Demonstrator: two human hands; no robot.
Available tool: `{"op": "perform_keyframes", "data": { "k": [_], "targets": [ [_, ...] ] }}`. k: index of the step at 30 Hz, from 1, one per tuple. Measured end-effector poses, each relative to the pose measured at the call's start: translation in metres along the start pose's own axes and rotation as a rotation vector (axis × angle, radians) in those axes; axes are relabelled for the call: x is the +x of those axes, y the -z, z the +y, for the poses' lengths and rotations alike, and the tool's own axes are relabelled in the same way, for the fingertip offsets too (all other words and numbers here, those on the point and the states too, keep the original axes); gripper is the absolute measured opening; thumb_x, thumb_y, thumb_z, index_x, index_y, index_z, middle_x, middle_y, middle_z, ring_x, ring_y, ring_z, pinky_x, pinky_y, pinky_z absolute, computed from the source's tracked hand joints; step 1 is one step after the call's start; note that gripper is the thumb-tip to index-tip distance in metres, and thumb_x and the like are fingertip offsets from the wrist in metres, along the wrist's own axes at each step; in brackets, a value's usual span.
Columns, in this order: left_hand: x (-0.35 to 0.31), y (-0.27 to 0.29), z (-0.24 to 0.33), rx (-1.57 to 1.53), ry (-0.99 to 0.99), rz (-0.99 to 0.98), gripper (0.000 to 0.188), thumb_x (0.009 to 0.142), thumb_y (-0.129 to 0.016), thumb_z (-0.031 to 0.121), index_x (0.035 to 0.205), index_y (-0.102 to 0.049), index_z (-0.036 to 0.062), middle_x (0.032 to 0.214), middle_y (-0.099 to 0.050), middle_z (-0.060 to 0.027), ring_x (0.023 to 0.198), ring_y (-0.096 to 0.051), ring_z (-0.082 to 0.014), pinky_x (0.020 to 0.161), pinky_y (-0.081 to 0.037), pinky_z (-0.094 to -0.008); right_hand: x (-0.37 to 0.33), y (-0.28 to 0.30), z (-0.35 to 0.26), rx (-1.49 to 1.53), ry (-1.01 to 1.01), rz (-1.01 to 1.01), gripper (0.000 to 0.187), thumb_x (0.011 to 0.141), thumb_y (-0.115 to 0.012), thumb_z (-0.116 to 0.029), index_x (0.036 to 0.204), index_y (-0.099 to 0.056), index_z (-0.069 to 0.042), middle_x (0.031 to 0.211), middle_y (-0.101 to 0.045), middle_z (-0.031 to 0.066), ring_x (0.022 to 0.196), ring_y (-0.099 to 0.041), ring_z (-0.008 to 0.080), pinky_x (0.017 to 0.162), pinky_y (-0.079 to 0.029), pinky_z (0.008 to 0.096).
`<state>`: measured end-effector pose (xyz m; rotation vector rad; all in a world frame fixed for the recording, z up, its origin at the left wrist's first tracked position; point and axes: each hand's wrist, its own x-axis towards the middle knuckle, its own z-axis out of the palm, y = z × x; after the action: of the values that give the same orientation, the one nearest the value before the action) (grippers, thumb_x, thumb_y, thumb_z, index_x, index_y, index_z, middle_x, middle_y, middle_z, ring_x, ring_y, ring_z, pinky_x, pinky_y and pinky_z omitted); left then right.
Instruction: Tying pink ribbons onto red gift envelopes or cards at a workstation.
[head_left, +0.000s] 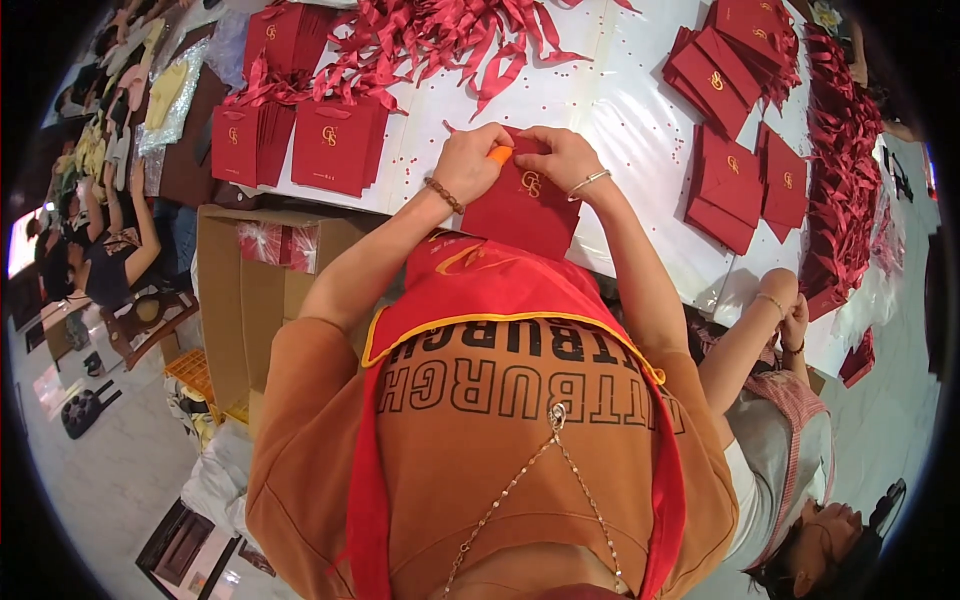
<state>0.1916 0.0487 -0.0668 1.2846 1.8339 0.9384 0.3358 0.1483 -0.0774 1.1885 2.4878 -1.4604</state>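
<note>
A dark red paper bag (pixel 522 215) with a gold emblem lies flat at the table's near edge, in front of my red apron. At its top edge my left hand (pixel 470 162) is closed, with an orange piece (pixel 500 155) at the thumb; whether this is a finger cover or a tool I cannot tell. Pinching the same edge from the other side is my right hand (pixel 563 162), which wears a bangle. The fingertips of both hands nearly meet. A short end of red ribbon (pixel 449 127) sticks out beyond my left hand.
Red bags with ribbon handles (pixel 335 148) stand at the left, beside a heap of red ribbons (pixel 430 40). Flat red bags (pixel 725 185) lie at the right, near more ribbons (pixel 840 170). An open cardboard box (pixel 225 290) is at my left; a co-worker's arm (pixel 745 340) is at my right.
</note>
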Motion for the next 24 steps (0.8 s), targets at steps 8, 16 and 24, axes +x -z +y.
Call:
{"op": "perform_keyframes", "data": {
  "k": [8, 16, 24],
  "targets": [
    [0.000, -0.002, 0.003, 0.201, -0.145, 0.073, 0.010, 0.077, -0.056, 0.007, 0.084, -0.059, 0.0011, 0.074, -0.063, -0.0146, 0.067, -0.062, -0.0273, 0.059, -0.047, -0.0335, -0.004, -0.003, 0.006, 0.119, 0.039, 0.037, 0.036, 0.072, -0.064, -0.029, 0.105, -0.062, -0.016, 0.093, -0.064, 0.0110, 0.087, -0.060, 0.0280, 0.078, -0.045, 0.0356],
    [0.004, 0.000, 0.007, 0.159, -0.141, 0.003, 0.010, 0.077, -0.057, 0.008, 0.085, -0.059, 0.0015, 0.073, -0.062, -0.0155, 0.065, -0.061, -0.0279, 0.057, -0.047, -0.0346, -0.003, -0.003, 0.018, 0.300, 0.044, -0.004, 0.036, 0.074, -0.063, -0.023, 0.107, -0.061, -0.011, 0.097, -0.063, 0.0130, 0.091, -0.059, 0.0272, 0.080, -0.044, 0.0336],
    [0.006, -0.006, 0.019, 0.499, -0.286, 0.006, 0.010, 0.074, -0.055, 0.007, 0.084, -0.055, 0.0038, 0.074, -0.061, -0.0164, 0.066, -0.059, -0.0341, 0.057, -0.046, -0.0410, -0.017, 0.002, -0.011, 0.060, 0.059, 0.093, 0.033, 0.073, -0.063, -0.024, 0.103, -0.062, -0.011, 0.090, -0.064, 0.0110, 0.085, -0.061, 0.0283, 0.076, -0.046, 0.0357]
  ]
}}
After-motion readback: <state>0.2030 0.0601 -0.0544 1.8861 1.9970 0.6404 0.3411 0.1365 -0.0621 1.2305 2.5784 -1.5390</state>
